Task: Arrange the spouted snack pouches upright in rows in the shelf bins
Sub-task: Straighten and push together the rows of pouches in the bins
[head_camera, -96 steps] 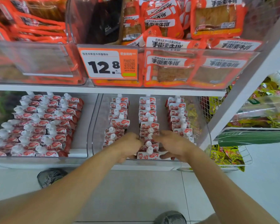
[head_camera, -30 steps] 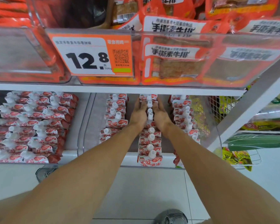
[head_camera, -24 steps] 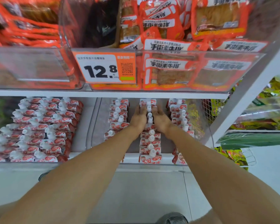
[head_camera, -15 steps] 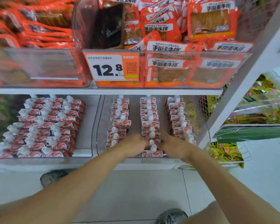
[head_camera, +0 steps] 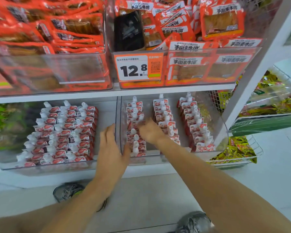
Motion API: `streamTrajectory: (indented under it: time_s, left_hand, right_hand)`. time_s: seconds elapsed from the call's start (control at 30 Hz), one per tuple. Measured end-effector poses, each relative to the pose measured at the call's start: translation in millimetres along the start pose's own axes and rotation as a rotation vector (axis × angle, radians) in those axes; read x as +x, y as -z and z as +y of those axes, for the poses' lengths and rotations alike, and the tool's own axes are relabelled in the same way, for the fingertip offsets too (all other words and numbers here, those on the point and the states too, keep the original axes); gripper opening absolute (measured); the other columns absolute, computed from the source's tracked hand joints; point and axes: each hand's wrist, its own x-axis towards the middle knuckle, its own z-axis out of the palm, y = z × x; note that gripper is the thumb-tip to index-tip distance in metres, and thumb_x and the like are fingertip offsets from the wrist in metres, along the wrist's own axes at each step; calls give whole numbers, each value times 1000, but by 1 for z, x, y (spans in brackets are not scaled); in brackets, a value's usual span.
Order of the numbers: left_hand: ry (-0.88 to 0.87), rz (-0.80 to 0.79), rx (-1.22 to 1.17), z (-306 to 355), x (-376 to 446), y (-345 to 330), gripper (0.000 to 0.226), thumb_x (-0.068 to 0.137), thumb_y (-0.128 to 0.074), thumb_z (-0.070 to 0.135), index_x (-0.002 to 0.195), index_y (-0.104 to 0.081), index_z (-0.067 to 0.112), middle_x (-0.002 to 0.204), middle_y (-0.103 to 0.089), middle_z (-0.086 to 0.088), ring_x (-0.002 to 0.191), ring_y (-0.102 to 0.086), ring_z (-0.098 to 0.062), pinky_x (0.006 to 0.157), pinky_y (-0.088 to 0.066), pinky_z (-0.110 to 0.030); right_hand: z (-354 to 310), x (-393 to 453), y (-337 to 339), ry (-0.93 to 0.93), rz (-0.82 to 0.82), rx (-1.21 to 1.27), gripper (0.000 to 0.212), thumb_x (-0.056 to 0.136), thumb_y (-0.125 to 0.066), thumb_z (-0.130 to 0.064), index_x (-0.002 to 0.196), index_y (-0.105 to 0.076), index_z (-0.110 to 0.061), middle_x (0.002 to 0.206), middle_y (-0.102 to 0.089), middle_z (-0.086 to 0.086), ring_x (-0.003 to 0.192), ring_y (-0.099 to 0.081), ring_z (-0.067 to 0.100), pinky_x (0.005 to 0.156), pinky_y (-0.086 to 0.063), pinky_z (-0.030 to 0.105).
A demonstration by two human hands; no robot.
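Lower shelf, two clear bins side by side. Left bin (head_camera: 45, 166): spouted pouches (head_camera: 64, 132) standing in about three close rows, caps up, filling the bin from back to front except a bare strip along its right wall; reads as finished. Right bin (head_camera: 175, 158): three separate rows with gaps between them. Left row (head_camera: 135, 125): pouches upright but uneven, some caps leaning; judged the row in hand. Middle row (head_camera: 165, 118): upright, partly hidden by the right hand. Right row (head_camera: 196, 125): upright and fairly regular, front pouch reaching the bin front. Left hand (head_camera: 110, 148): fingers straight and spread, lying over the wall shared by the two bins, thumb side touching the front pouches of the left row; holds nothing. Right hand (head_camera: 149, 130): blurred, between left and middle rows, against the left row; whether its grip pinches a pouch or only presses cannot be told. Status: nearly all stock visible stands in rows; no loose pouches seen outside the bins. Remaining, by judgement: squaring the left row and perhaps closing the gaps. Upper shelf: orange snack packets (head_camera: 222, 19) and price tag (head_camera: 138, 68), not part of the job.
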Motion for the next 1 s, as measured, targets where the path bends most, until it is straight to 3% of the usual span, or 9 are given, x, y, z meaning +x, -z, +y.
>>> streamTrajectory:
  time_s: [0.07, 0.17, 0.2, 0.3, 0.47, 0.57, 0.67, 0.8, 1.0]
  left_hand:
    - [24, -46, -33, -8, 0, 4, 69, 89, -65, 15, 149, -30, 15, 139, -46, -7, 115, -55, -24, 90, -42, -25]
    - [25, -106, -71, -20, 2, 12, 72, 91, -65, 22, 151, -27, 23, 127, -61, -4, 95, -63, -19, 79, -42, -18]
    - [27, -120, -84, -21, 2, 14, 73, 91, -65, 24, 152, -26, 25, 127, -62, -2, 96, -63, -18, 78, -41, -16]
    - [32, -123, -132, -20, -2, 18, 73, 91, -65, 28, 152, -26, 27, 131, -59, 0, 110, -60, -18, 82, -38, -12]
    - [15, -112, -156, -24, -3, 17, 74, 90, -67, 32, 151, -27, 27, 138, -56, -1, 119, -56, -17, 87, -38, -13]
    - [13, -97, -156, -26, -2, 16, 75, 89, -68, 32, 152, -28, 27, 137, -57, 0, 121, -55, -16, 90, -35, -11]
    - [8, -87, -154, -27, -2, 13, 74, 89, -67, 33, 152, -27, 27, 137, -57, -1, 119, -57, -16, 86, -31, -5]
    - [12, -51, -114, -28, -1, 6, 72, 89, -67, 28, 151, -30, 27, 120, -67, -5, 93, -66, -23, 77, -44, -16]
    - [-7, -54, -142, -36, -1, 3, 76, 87, -68, 34, 152, -28, 31, 115, -69, -4, 96, -67, -21, 83, -56, -36]
  right_hand:
    - [3, 13, -16, -95, 92, 113, 32, 98, -42, -17, 121, -57, 0, 112, -61, 16, 90, -56, 24, 79, -46, 30]
    - [9, 16, -22, -157, 233, 334, 25, 96, -42, -7, 109, -64, -5, 88, -65, 8, 60, -54, 14, 53, -44, 27]
    - [11, 14, -22, -158, 249, 411, 30, 96, -39, 2, 108, -66, -4, 86, -66, 8, 59, -58, 12, 53, -45, 24]
    - [20, 9, -20, -161, 249, 521, 38, 93, -39, 13, 100, -71, -7, 112, -69, 14, 97, -68, 23, 85, -57, 29]
    - [11, 7, -14, -168, 281, 363, 25, 99, -47, -4, 116, -64, -10, 119, -66, 10, 114, -60, 25, 103, -47, 35]
    - [9, 15, -21, -218, 315, 268, 35, 98, -58, -29, 119, -66, -2, 119, -68, 15, 110, -62, 28, 93, -47, 33]
    - [12, 27, -24, -254, 341, 176, 34, 90, -69, -32, 110, -73, -5, 114, -71, 12, 94, -63, 22, 81, -48, 26]
    - [16, 40, -24, -238, 320, 27, 30, 94, -64, -29, 100, -75, -2, 98, -74, 15, 86, -68, 25, 82, -56, 31]
    - [30, 24, -27, -307, 85, 317, 39, 94, -53, -43, 106, -68, -9, 110, -72, 5, 99, -66, 24, 94, -50, 37]
